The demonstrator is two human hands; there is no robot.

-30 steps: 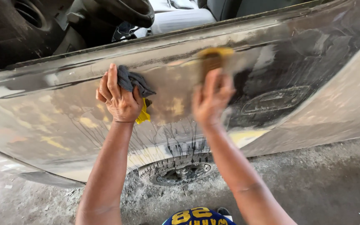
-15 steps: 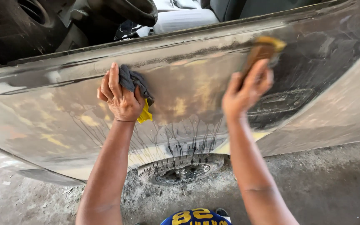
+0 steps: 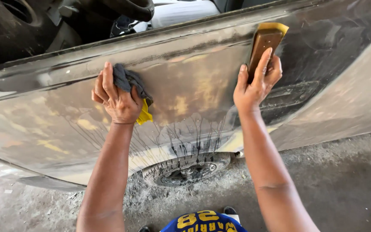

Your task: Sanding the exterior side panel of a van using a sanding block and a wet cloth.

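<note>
The person's right hand [image 3: 254, 86] is pressing a brown sanding block [image 3: 263, 45], wrapped in yellowish sandpaper, flat against the car door panel [image 3: 56, 124], way up near the panel's top edge, right of the middle. The fingers lie close together along the block's face with the thumb hooked round its left side, so it's a firm clamp. The left hand [image 3: 117, 99] sits further left on the same panel, about mid-height, its fingers curled tight over a bunched grey rag [image 3: 129, 81] with a bit of yellow cloth [image 3: 144, 116] poking out below the palm. The panel is dull, sanded down with yellowish filler patches, and dark wet streaks [image 3: 194, 137] run down toward its lower edge. A tyre [image 3: 185, 169] lies on the dusty concrete floor [image 3: 344, 184] under that bottom edge.
</note>
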